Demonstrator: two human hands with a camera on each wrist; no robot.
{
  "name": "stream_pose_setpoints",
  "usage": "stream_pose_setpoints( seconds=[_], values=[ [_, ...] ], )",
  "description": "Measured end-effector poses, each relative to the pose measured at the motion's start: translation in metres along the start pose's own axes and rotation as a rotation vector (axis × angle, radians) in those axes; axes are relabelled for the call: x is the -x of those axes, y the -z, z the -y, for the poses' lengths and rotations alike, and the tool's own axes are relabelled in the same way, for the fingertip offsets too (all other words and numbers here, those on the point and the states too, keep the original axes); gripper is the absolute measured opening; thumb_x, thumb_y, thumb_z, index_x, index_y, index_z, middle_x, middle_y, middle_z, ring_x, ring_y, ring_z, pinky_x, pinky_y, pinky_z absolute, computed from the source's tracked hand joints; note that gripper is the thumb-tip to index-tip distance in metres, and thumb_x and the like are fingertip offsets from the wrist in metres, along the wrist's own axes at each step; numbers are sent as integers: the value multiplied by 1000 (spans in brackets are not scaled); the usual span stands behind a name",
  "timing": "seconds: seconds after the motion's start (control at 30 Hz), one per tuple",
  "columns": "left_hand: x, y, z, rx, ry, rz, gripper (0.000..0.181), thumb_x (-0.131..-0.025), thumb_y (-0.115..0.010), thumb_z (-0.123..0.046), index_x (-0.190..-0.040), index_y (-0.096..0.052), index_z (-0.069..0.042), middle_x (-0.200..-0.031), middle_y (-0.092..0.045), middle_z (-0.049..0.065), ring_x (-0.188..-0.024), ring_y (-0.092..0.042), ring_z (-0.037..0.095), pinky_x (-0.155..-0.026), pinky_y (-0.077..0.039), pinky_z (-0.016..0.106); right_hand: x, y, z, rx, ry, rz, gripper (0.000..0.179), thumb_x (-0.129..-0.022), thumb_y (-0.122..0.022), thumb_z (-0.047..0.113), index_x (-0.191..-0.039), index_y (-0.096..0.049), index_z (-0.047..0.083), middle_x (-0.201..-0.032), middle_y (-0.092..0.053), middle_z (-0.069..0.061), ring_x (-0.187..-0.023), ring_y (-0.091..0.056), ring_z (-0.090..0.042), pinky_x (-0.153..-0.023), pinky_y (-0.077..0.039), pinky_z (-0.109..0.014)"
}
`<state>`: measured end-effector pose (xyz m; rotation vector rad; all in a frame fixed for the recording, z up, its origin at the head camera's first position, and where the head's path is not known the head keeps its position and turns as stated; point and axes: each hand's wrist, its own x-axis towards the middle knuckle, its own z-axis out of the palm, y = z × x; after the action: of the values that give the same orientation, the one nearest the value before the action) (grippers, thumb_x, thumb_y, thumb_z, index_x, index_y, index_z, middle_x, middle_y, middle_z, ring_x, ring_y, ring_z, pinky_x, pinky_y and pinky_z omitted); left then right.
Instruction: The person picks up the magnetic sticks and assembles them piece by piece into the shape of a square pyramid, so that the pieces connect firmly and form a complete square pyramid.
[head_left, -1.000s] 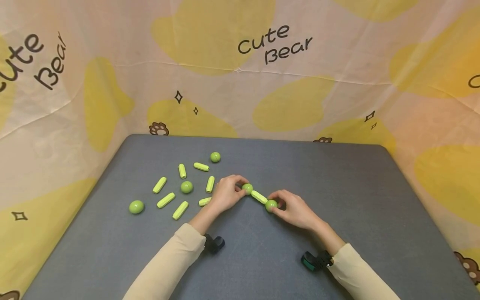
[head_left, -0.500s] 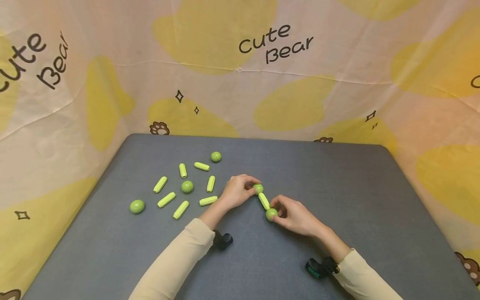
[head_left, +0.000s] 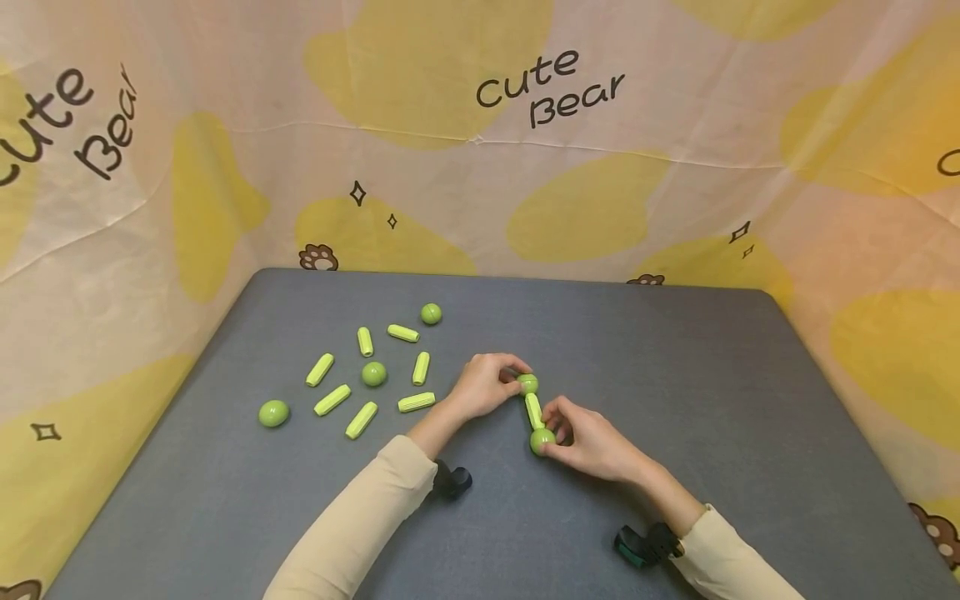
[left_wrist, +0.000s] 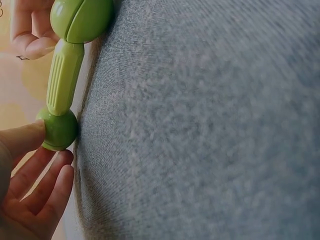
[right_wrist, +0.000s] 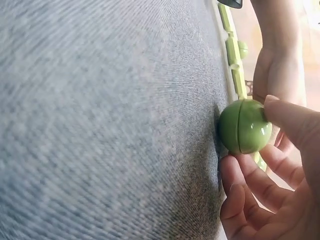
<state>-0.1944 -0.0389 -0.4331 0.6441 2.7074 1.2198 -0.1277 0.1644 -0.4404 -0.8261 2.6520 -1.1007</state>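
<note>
A light green ribbed rod [head_left: 534, 411] joins two glossy green balls above or on the grey table; in the left wrist view the rod [left_wrist: 65, 77] meets both. My left hand [head_left: 487, 387] pinches the far ball [head_left: 528, 383] between thumb and fingers. At the near end, my right hand [head_left: 592, 440] grips the other ball [head_left: 543, 442], which shows a seam in the right wrist view. The right hand's fingers partly cover that ball in the head view. Whether the piece touches the table is hard to tell.
Left of my hands, several loose light green rods [head_left: 362, 420] lie scattered on the grey table [head_left: 712, 375]. Three loose green balls sit among them: one left [head_left: 273, 413], one central [head_left: 373, 373] and one far ball [head_left: 431, 314]. A patterned cloth [head_left: 420, 100] hangs around the table.
Both hands have kept hold of the balls. The left hand with its ball has moved right; the right hand has come slightly nearer me, turning the rod from diagonal to almost fore-and-aft.
</note>
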Motion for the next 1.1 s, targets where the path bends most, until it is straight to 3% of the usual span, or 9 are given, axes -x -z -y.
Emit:
stream_pose_setpoints(
  seconds=[0.17,0.4,0.57,1.1],
  values=[
    [1,-1,0,-5,-12,22,18,-83,-68,-16,-101,-70,-17,-97,-68,-1,-78,-64,9,-65,-48,22,-1,0,2,-35,-62,-21,24,-85,-65,19,-104,-54,9,-87,-62,4,-68,-56,-4,-61,-47,-21],
    [0,-5,0,9,-25,34,18,-82,-70,-17,-100,-70,-17,-96,-69,-1,-77,-65,8,-64,-49,21,-10,1,8,-136,-324,-72,33,-89,-59,19,-116,-51,1,-80,-66,-2,-54,-57,-12,-50,-47,-26],
    [-2,-9,-1,33,-16,48,18,-81,-70,-17,-99,-69,-15,-95,-69,-1,-78,-66,8,-65,-49,21,-18,1,9,-153,-430,-95,42,-89,-60,21,-125,-47,4,-80,-66,-2,-50,-57,-14,-50,-48,-28],
    [-1,-8,-4,49,-36,40,16,-80,-71,-15,-96,-68,-13,-94,-67,1,-77,-65,8,-65,-49,20,-34,1,3,-166,-480,-90,44,-88,-61,21,-126,-47,3,-78,-67,-2,-49,-56,-13,-50,-48,-28]
  ],
)
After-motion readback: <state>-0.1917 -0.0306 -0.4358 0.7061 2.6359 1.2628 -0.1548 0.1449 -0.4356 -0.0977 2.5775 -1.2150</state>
